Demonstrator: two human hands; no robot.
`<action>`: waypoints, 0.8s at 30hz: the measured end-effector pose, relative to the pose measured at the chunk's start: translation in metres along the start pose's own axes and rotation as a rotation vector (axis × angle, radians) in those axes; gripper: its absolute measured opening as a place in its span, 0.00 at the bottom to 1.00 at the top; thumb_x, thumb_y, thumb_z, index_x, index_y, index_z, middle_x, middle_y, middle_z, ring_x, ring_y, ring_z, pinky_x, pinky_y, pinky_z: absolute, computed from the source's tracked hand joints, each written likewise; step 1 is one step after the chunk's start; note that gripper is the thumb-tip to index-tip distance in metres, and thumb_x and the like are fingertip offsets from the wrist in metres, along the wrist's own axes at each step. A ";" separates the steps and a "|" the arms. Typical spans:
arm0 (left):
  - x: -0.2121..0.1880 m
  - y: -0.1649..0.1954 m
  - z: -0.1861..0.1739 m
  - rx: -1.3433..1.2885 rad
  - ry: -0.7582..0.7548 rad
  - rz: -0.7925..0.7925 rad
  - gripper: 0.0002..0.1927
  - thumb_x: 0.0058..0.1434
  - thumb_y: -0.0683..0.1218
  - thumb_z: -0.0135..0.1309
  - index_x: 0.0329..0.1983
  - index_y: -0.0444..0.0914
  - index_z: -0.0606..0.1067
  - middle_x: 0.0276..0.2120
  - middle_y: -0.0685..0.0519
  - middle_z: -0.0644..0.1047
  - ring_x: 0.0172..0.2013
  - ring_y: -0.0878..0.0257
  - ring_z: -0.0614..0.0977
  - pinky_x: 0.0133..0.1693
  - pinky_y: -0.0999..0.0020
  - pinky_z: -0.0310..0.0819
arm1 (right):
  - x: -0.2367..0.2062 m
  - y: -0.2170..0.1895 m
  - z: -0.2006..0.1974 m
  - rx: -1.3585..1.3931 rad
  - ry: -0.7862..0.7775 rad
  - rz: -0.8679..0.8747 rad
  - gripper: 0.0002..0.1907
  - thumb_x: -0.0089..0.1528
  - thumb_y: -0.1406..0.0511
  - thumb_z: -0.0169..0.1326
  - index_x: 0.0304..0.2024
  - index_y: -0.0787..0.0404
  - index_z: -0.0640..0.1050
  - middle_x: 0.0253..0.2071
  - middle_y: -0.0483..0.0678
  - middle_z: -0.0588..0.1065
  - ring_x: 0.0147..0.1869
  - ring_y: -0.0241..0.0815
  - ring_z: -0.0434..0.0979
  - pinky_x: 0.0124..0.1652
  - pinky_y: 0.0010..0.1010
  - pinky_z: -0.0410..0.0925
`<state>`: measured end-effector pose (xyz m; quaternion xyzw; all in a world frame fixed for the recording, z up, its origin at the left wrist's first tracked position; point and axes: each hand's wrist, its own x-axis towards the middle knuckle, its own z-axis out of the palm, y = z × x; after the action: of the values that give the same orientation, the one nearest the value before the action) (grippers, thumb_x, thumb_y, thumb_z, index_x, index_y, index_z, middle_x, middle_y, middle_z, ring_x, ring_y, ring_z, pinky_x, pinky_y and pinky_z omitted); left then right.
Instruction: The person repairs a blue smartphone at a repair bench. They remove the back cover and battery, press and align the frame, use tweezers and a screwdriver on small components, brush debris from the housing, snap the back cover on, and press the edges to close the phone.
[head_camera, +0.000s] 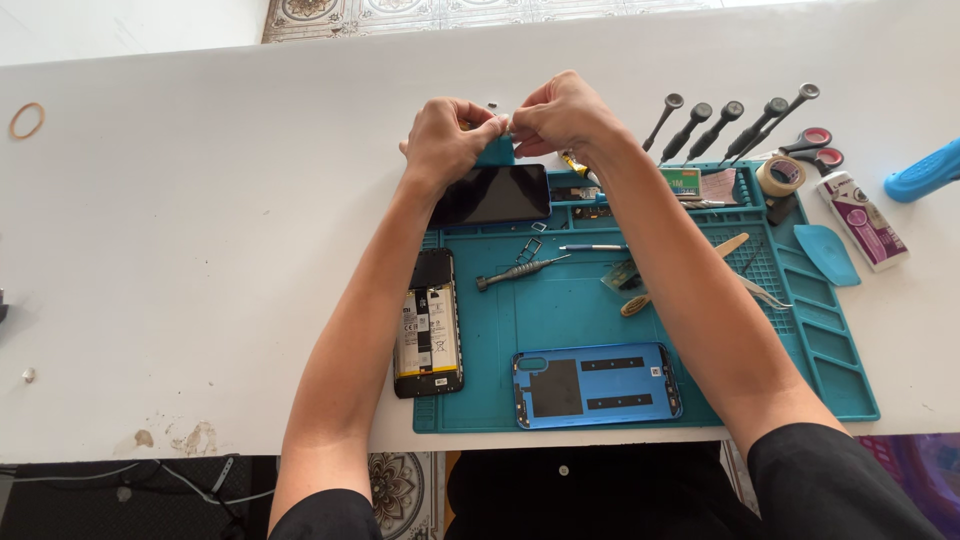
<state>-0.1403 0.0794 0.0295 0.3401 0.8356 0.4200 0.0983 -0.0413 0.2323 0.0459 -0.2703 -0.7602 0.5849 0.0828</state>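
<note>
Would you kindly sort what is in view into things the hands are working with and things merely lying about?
In hand:
left hand and right hand, pinching a tiny part, too small to identify
teal mat
dark screen panel

Lying about:
opened phone body
blue back cover
loose screwdriver
screwdriver row
scissors
tape roll
rubber band

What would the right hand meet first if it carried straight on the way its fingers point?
The left hand: the right hand points left, and their fingertips already pinch together above the black phone screen.

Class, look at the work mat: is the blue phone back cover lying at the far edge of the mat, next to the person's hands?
No. The blue back cover lies at the near edge of the teal mat, while both hands work at its far edge.
</note>
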 end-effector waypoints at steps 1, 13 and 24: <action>0.000 0.000 0.000 0.001 0.001 0.001 0.12 0.56 0.57 0.65 0.34 0.46 0.85 0.28 0.58 0.85 0.32 0.64 0.84 0.59 0.35 0.53 | 0.000 0.000 0.000 -0.009 0.007 0.007 0.07 0.60 0.71 0.58 0.36 0.72 0.81 0.30 0.57 0.82 0.31 0.42 0.86 0.33 0.26 0.76; -0.007 0.012 0.002 -0.063 -0.026 0.014 0.12 0.57 0.55 0.66 0.35 0.43 0.86 0.27 0.56 0.85 0.27 0.66 0.84 0.52 0.52 0.65 | -0.003 0.006 -0.011 0.064 -0.083 -0.015 0.11 0.63 0.70 0.58 0.40 0.78 0.80 0.34 0.60 0.82 0.34 0.44 0.86 0.36 0.28 0.77; -0.015 0.018 -0.002 0.021 0.183 0.033 0.30 0.44 0.58 0.72 0.48 0.43 0.76 0.39 0.56 0.83 0.37 0.63 0.84 0.42 0.62 0.68 | -0.018 -0.007 -0.031 -0.065 -0.101 -0.139 0.11 0.62 0.69 0.59 0.44 0.71 0.81 0.37 0.57 0.82 0.39 0.43 0.87 0.38 0.26 0.76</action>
<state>-0.1218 0.0758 0.0431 0.3151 0.8398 0.4420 0.0111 -0.0148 0.2483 0.0654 -0.1897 -0.7989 0.5656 0.0761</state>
